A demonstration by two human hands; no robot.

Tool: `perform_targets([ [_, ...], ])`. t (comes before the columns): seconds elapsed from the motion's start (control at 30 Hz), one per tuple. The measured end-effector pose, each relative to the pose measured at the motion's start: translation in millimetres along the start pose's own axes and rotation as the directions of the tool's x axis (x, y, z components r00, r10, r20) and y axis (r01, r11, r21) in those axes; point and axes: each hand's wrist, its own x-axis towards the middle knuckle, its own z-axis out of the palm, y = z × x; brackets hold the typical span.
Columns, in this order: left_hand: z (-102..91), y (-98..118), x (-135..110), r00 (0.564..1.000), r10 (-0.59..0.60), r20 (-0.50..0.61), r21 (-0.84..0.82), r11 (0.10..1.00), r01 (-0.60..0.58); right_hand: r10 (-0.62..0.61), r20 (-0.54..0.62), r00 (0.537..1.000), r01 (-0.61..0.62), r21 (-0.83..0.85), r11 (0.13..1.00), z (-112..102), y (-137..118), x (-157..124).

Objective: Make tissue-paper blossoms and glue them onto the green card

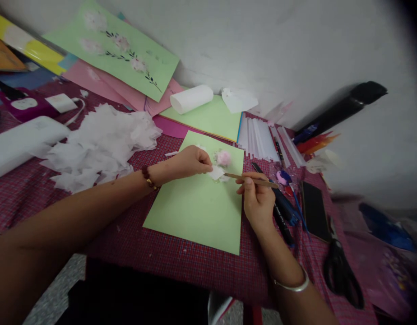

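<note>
On the table lies a light green sheet (195, 212) with a pink and white tissue flower (223, 158) on its upper part. My left hand (191, 161) is closed, its fingertips pinching a small white tissue paper piece (216, 173) just below the flower. In my right hand (257, 194) is a thin flat wooden stick (249, 180), gripped between thumb and fingers. The tip of this stick points left and meets the edge of the tissue piece. Whether the tissue is fixed to the sheet, I cannot tell.
A heap of white tissue pieces (103, 140) lies left. Behind stand a green sheet with flowers (127, 54) and a white paper roll (191, 99). Scissors (344, 271), a phone (316, 210), a black marker (283, 225) and white strips (257, 140) lie right.
</note>
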Motion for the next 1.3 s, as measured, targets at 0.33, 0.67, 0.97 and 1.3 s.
perform_targets([
  [0.33, 23.9, -11.6, 14.5, 0.999, 0.034, -0.023, 0.144, 0.989, -0.030, 0.124, -0.139, 0.982, -0.091, 0.220, 0.971, -5.1, -5.7, 1.3],
  [0.67, 26.0, -16.1, 17.2, 0.997, 0.079, -0.026, 0.202, 0.977, -0.072, -0.026, 0.028, 0.999, 0.024, 0.049, 0.998, -0.2, -6.4, -5.2],
  [0.97, 23.3, -12.3, 15.3, 0.998, -0.026, -0.057, 0.012, 1.000, 0.027, -0.104, 0.066, 0.992, 0.112, -0.124, 0.986, 2.2, -2.9, -0.9],
  [1.3, 23.8, -19.0, 15.4, 0.998, -0.043, -0.045, -0.120, 0.992, 0.038, -0.200, 0.184, 0.962, 0.247, -0.288, 0.925, 4.8, -3.1, -4.7],
])
